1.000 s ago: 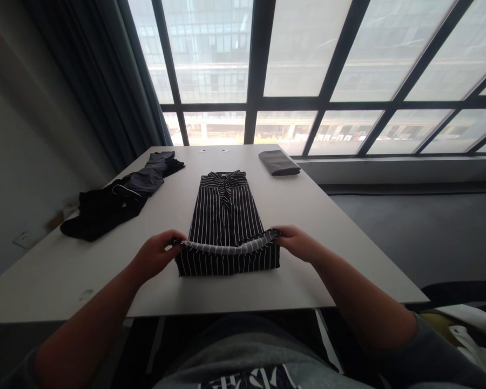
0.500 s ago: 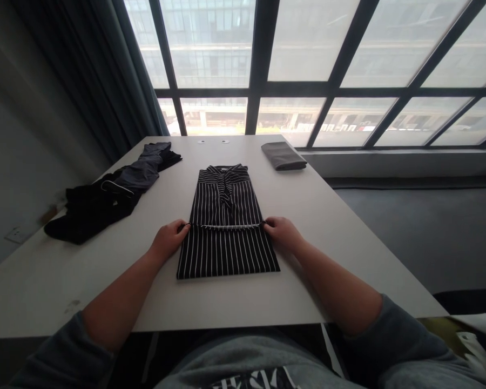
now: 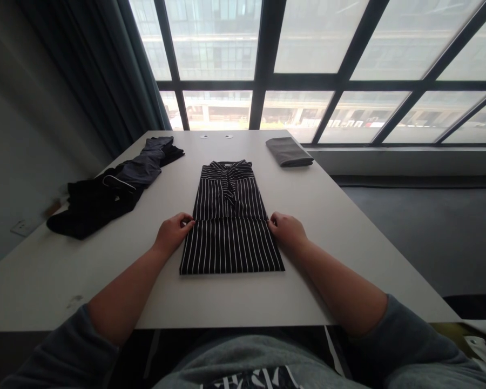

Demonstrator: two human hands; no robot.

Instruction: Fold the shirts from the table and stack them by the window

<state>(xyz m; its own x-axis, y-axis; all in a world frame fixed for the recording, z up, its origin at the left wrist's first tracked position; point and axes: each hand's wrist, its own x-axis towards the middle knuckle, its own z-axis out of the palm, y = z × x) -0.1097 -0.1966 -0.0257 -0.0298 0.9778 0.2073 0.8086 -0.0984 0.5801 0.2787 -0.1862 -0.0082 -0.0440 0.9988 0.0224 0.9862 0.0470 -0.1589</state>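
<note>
A black shirt with white stripes point(image 3: 231, 246) lies folded on the white table in front of me, its collar at the far end. Its lower part is doubled up, and the folded-over edge runs across the middle. My left hand point(image 3: 173, 232) pinches the left end of that edge between thumb and fingers. At the opposite end, my right hand point(image 3: 287, 229) grips the same edge with its fingertips. The edge now rests flat against the shirt's upper part.
Dark clothes point(image 3: 117, 183) lie in a loose heap along the table's left side. A folded grey cloth point(image 3: 289, 152) sits at the far right of the white table point(image 3: 235, 302). Beyond stand large windows, with a dark curtain point(image 3: 101, 70) at the left.
The folded edge, which bowed up and showed a pale underside between my hands, has come down flat on the shirt. Both hands stay at its ends. The view has shifted slightly.
</note>
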